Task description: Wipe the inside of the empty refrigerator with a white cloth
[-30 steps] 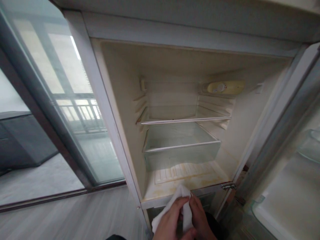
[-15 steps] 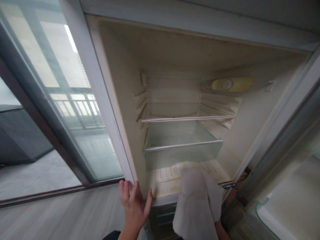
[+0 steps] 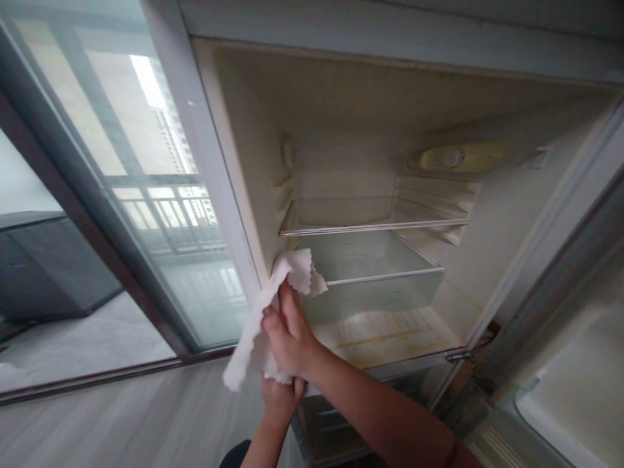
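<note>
My right hand (image 3: 295,331) reaches across from the lower right, its fingers closed round a white cloth (image 3: 253,338) with a wavy cut edge. The cloth lies at the left inner wall of an open fridge (image 3: 246,175), beside the front of the lower glass shelf (image 3: 375,279), and hangs down over the fridge's front edge. Just below, my left hand (image 3: 281,398) is at the lower left front edge of the fridge. Its fingers are mostly hidden behind the cloth and my right hand.
An upper glass shelf (image 3: 370,227) spans the fridge. A yellowed lamp cover (image 3: 461,157) is on the right wall. The open fridge door (image 3: 575,364) stands at right, near a metal hinge (image 3: 461,356). Left are a sliding glass door (image 3: 160,260) and wooden floor (image 3: 170,416).
My right hand has carried the cloth from the fridge's front middle to its left wall, now crossing above my left hand. The left hand stays near the edge, now partly covered. The view shifted slightly.
</note>
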Demonstrator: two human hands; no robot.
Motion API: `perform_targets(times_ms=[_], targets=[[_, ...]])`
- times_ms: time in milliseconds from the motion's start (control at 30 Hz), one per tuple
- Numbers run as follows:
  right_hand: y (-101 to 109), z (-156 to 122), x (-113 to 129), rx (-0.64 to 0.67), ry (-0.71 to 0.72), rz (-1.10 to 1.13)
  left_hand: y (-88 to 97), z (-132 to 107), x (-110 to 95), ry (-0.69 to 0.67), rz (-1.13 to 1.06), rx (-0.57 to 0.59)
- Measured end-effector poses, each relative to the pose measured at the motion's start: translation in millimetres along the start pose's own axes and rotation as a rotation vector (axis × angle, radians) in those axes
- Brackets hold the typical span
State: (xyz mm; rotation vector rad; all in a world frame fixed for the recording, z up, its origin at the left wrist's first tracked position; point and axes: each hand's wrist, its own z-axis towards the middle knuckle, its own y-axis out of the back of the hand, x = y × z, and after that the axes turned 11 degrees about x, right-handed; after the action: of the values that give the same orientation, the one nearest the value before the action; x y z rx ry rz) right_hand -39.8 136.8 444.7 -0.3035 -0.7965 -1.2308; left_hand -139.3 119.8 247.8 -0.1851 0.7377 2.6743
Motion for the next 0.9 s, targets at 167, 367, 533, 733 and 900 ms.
perform_targets(times_ms=[167,367,533,733,900], targets=[[-14,28,-13,-0.166,0.098,-0.018,0.5,6,-7,-0.074,0.055,-0.077],[-8,25,-15,-0.117,0.157,-0.201,1.2,12,-13,-0.139,0.040,-0.133],[13,53,-9,-0.007,0.315,-0.382,4.9,18,-20,-0.133,0.028,-0.128],[21,73,-25,-0.048,0.219,-0.208,6.1,21,-23,-0.129,0.003,-0.126],[-7,32,-27,-0.182,-0.032,0.092,6.4,20,-22,-0.146,0.001,-0.130]])
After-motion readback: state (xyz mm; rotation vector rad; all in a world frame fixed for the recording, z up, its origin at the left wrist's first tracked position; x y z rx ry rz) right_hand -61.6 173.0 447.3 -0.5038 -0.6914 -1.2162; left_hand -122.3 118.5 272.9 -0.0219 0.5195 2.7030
